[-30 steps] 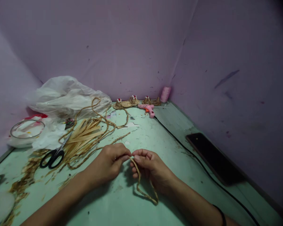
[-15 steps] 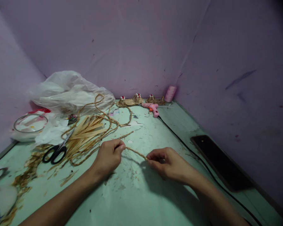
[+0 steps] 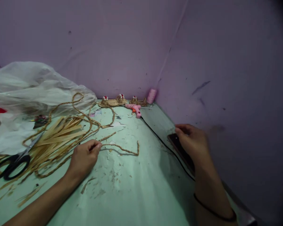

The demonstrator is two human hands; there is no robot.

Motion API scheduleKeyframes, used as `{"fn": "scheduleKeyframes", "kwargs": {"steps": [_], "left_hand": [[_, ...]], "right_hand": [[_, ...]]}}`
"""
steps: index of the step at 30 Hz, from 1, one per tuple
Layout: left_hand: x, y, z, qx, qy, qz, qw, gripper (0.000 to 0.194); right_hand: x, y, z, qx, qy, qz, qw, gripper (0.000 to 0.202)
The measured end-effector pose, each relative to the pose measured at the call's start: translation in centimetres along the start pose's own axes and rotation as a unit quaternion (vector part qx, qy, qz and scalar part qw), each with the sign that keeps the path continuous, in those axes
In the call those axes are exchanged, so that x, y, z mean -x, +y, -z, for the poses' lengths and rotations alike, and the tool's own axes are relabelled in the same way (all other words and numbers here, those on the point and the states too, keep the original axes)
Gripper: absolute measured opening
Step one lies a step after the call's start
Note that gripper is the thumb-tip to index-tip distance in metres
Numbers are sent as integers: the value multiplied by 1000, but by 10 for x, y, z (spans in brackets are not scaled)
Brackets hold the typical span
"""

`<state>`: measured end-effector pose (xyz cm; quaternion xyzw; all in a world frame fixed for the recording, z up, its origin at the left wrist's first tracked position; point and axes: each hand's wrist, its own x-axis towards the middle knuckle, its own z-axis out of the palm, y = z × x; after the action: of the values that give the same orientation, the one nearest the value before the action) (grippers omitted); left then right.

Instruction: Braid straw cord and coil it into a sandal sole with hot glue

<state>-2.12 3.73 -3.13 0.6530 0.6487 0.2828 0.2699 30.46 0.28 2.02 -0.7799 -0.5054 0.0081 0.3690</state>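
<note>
Left hand (image 3: 85, 157) closed in a pinch, thumb against bent fingers, on a thin twisted cord (image 3: 122, 149) of tan plant fibre; the cord runs out to the right of this hand, rough and slightly wavy, and its far end bends sharply away from the viewer. Right hand (image 3: 194, 142), well apart from the left, lies over part of a flat, dark, rectangular phone (image 3: 182, 152), its thumb and forefinger narrowly spaced; whether it grips anything cannot be told. A thin black band (image 3: 214, 212) rings the right wrist. To the left of the left hand lie flat, papery fibre strips (image 3: 58, 138), too many to count, and one pair of scissors (image 3: 11, 166) with two black finger loops. A longer twisted rope (image 3: 93, 124) loops around and over the strips, reaching a crumpled, translucent plastic bag (image 3: 37, 84) beyond them. Farther off, beyond and between the hands, are two woven fibre pieces (image 3: 112, 103) bearing three red-and-white clusters, one pink glue gun (image 3: 135, 109) with one black cable (image 3: 165, 144) passing left of the phone, and one pink cylindrical spool (image 3: 152, 96). The pale green tabletop (image 3: 136, 191) beneath is scattered with fibre scraps.
</note>
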Motion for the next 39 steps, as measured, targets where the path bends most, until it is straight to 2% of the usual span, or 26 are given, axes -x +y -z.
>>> {"fn": "scheduleKeyframes", "kwargs": {"steps": [3,6,9,13,16,20,24,27,29,34,36,39], "left_hand": [[2,1,-2,-4,4,-15,1000,27],[6,2,-2,-16,-11,-27,999,28],[8,1,-3,-20,-25,-32,999,29],[8,-1,-4,-26,-38,-30,998,28],[8,-1,-6,-25,-46,-34,998,27],[9,-1,-6,-21,-52,-32,998,27],[9,1,-5,-16,-52,-31,998,25],[8,1,-6,-3,-55,-25,998,24],[7,-1,-7,2,-57,-23,998,25],[6,-7,-10,-6,-62,-21,998,29],[5,-8,-11,-6,-68,-16,998,32],[4,-8,-10,-10,-76,-7,997,35]], "right_hand": [[-4,3,4,7,5,-16,1000,31],[-14,-11,-2,8,-53,2,999,24],[-41,-33,-15,25,-125,24,992,17],[-85,-60,-53,61,-211,16,976,16],[-106,-73,-93,71,-273,-19,959,31],[-117,-82,-137,51,-324,-81,941,32],[-119,-88,-152,-33,-349,-135,927,29],[-115,-93,-149,-133,-369,-178,903,30],[-109,-94,-139,-198,-374,-206,882,32],[-82,-93,-92,-342,-346,-238,841,30],[-66,-92,-70,-391,-316,-232,833,16],[-41,-86,-47,-449,-266,-209,827,30]]}}
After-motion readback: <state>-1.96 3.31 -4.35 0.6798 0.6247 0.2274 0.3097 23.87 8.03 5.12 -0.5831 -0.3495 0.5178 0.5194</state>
